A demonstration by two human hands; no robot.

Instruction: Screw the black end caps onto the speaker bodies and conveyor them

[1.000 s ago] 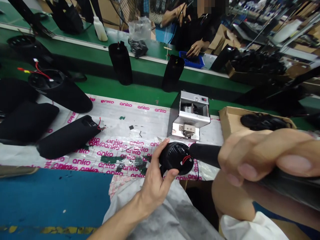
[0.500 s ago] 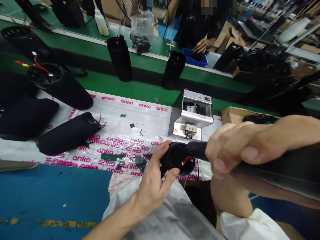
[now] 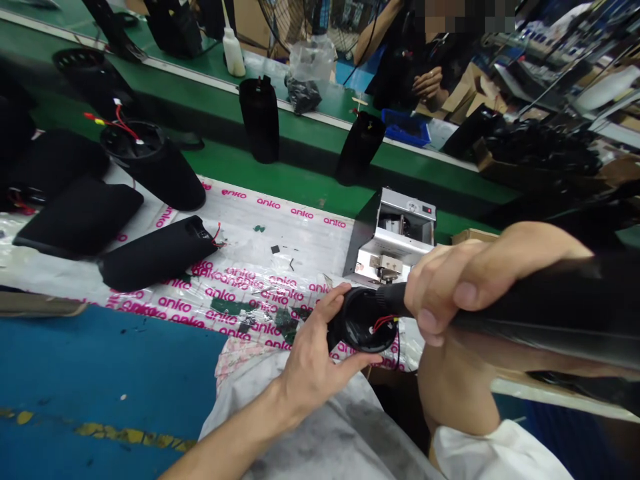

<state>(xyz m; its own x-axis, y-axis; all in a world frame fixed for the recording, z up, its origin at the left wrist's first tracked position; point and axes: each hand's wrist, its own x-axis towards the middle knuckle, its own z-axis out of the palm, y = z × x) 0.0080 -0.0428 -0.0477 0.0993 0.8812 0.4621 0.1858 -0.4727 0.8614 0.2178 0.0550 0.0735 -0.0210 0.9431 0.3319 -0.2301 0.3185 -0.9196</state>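
With my left hand [image 3: 313,350] cupping the black cylindrical housing [image 3: 360,328] at five o'clock in my view, I'd keep its red wires [image 3: 385,322] clear of the black tool [image 3: 394,299] my right hand [image 3: 450,283] grips.

Glare flecks the plastic sheeting [image 3: 253,270]; the right edge is blurred.

- The tool [image 3: 535,300] runs out of my sight at right, its tip lost in the dark housing [image 3: 359,323].
- The right hand [image 3: 440,287] covers one corner of the machine [image 3: 400,243].
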